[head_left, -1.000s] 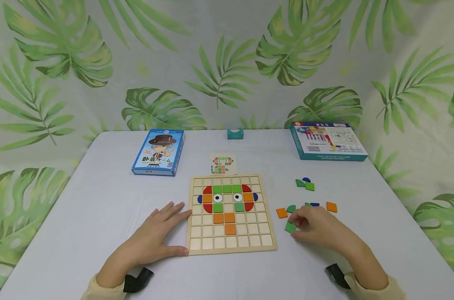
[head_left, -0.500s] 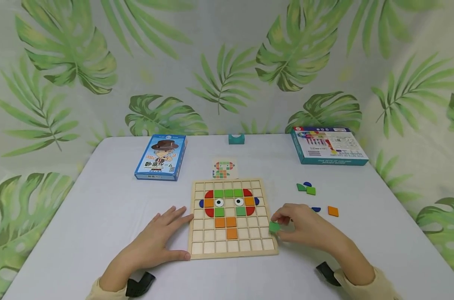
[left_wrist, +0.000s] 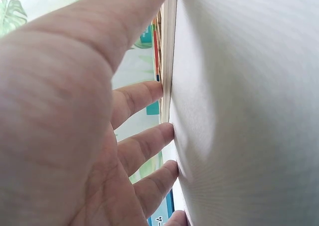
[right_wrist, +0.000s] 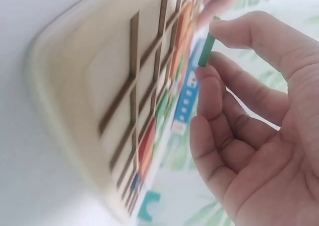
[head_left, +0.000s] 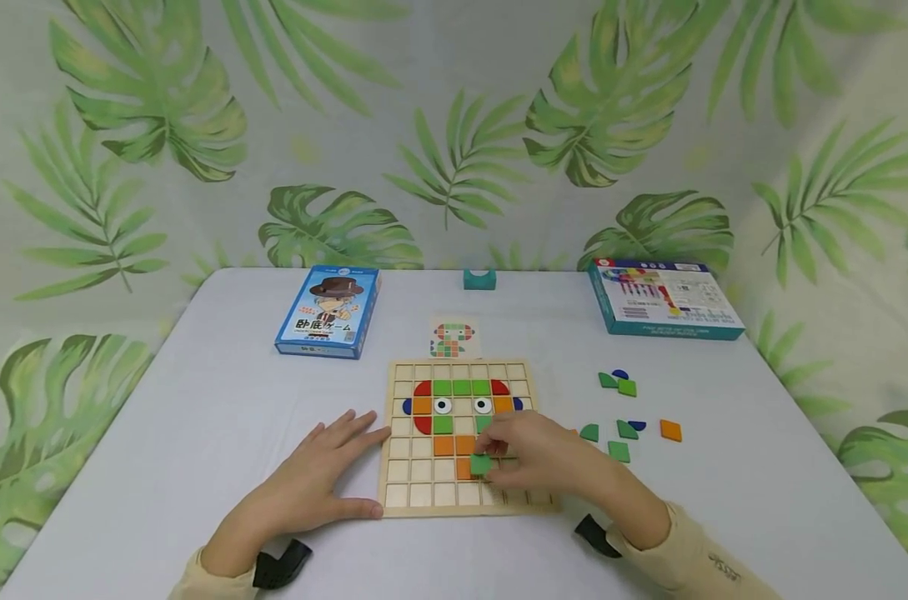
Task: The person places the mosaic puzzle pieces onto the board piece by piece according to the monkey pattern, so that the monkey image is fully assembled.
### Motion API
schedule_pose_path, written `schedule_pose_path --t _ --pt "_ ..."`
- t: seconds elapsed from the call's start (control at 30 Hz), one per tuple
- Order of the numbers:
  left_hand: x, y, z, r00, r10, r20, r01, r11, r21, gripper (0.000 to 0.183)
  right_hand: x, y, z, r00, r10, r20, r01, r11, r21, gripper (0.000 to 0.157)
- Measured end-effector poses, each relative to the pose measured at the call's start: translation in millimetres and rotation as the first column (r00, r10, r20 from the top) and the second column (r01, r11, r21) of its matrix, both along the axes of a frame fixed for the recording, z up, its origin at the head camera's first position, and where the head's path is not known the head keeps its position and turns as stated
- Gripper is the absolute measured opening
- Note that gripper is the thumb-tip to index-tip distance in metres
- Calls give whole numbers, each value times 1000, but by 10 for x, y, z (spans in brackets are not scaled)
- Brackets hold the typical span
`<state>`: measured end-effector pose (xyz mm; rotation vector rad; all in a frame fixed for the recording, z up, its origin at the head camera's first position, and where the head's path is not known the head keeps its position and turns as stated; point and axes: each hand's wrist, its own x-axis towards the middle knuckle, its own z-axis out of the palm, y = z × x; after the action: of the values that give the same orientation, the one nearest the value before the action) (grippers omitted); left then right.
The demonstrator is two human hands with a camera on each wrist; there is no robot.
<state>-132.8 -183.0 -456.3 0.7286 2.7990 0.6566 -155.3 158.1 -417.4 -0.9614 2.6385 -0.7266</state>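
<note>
A wooden grid board [head_left: 423,511] lies on the table, with red, green, orange and blue tiles and two eye discs forming a face pattern. My right hand [head_left: 539,454] pinches a green square tile [head_left: 479,464] between thumb and fingertips. In the right wrist view that tile [right_wrist: 208,49] shows edge-on, above the board. From the head it overlaps a cell just right of the lowest orange tile [head_left: 464,468]. My arm covers the board's right part. The left hand [head_left: 314,475] lies spread, thumb and index fingertips at the board's left edge.
Loose tiles lie right of the board, among them a green square [head_left: 619,452], a green quarter-round [head_left: 589,432] and an orange square [head_left: 671,431]. A pattern card [head_left: 455,337] sits behind the board. Farther back are a blue box [head_left: 328,312], a teal block [head_left: 479,280] and a white-topped box [head_left: 667,298].
My right hand has picked up the green square tile from the loose tiles and carried it left over the board. The left hand stays at the board's edge.
</note>
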Motion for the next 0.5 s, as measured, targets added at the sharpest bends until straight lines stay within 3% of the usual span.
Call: schedule_pose_path --t 0.23,0.5 --pt "15 8 6 1000 -6 3 6 1000 0 99 -17 -232 -64 1000 11 29 -12 1000 22 15" --pt "2 -11 25 1000 -9 -5 9 1000 0 98 -48 -345 -75 998 64 -13 -64 997 40 16"
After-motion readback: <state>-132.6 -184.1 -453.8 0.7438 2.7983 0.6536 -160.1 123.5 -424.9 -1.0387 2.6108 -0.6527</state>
